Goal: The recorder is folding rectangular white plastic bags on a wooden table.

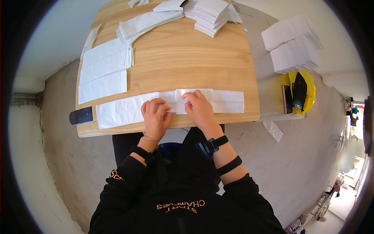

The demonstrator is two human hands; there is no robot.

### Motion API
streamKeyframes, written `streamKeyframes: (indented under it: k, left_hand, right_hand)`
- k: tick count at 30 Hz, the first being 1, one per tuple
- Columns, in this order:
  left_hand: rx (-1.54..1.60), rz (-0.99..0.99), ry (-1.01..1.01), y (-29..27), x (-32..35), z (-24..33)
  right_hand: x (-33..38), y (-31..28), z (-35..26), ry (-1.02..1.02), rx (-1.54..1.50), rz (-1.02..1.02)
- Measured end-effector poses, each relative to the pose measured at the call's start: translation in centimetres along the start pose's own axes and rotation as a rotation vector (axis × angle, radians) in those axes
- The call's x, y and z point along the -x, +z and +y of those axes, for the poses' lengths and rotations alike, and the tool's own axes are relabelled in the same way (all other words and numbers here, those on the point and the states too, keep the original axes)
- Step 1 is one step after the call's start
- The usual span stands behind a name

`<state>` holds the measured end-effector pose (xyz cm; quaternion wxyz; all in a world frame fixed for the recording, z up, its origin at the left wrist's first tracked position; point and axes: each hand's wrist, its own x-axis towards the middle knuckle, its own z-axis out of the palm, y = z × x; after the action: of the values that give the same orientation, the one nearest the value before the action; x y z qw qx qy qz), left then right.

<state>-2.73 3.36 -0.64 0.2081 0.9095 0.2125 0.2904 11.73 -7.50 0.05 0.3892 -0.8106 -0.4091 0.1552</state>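
A long white paper strip point(120, 110) lies across the near edge of the wooden table point(187, 58). My left hand point(155, 117) presses flat on its middle with the fingers curled over a fold. Just to the right, my right hand point(198, 106) pinches the folded edge of the same paper between fingertips and thumb. The right end of the white paper strip point(228, 101) stretches flat toward the table's right edge. Both wrists wear black bands.
Flat white sheets point(103, 72) lie at the table's left, with a dark remote-like device point(81, 116) by the near-left corner. Folded white stacks point(208, 13) sit at the far edge, more stacks point(292, 43) on a grey surface to the right, beside a phone point(287, 98) and a yellow bag point(306, 91).
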Motion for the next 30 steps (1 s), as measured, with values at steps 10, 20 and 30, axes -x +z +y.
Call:
streamKeyframes:
  k: [10,20,30]
  left_hand:
    - [0.285,0.092,-0.495,-3.1,1.0,-1.1]
    - [0.97,-0.032,-0.748,-4.5,-1.2,1.4]
    - [0.461,-0.127,-0.233,1.1,-3.4,6.5]
  right_hand:
    - [0.1,-0.3,-0.3,-0.116,0.133,-0.028]
    - [-0.5,-0.9,-0.9,-0.074,0.132,-0.107]
    - [0.4,-4.6,-0.5,0.587,-0.9,0.067]
